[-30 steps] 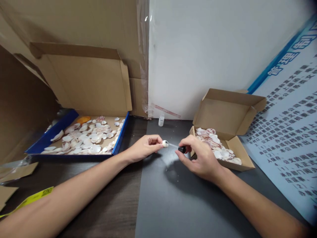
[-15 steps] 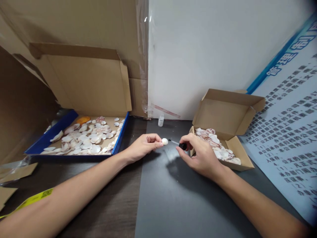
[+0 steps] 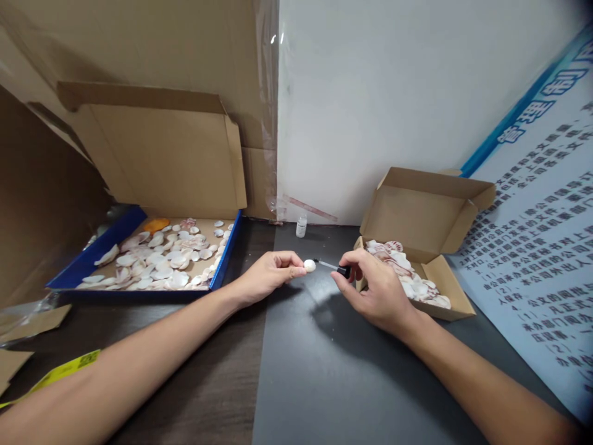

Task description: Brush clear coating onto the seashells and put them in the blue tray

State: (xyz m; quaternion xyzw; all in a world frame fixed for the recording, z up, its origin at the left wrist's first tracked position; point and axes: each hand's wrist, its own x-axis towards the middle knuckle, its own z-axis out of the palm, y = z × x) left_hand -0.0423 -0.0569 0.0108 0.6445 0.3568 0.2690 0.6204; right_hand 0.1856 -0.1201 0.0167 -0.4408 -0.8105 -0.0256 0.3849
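Note:
My left hand (image 3: 278, 272) pinches a small white seashell (image 3: 309, 266) between thumb and fingertips above the grey mat. Facing it, my right hand (image 3: 373, 284) is closed on the black cap of a small applicator brush (image 3: 330, 266). The brush's thin pale stem points left, its dark tip close beside the shell; whether they touch I cannot tell. Behind the hands stands a small clear bottle (image 3: 301, 227) with a white label, upright and without a cap.
At left, a blue-edged cardboard box (image 3: 225, 259) with raised lid holds many shells. A smaller cardboard box (image 3: 451, 284), lid up, holds more shells at right, close behind my right hand. A white wall (image 3: 370, 111) rises behind; a printed poster (image 3: 532, 247) leans at right.
My right hand and the brush have shifted very slightly to the right. My left hand and the shell have barely moved.

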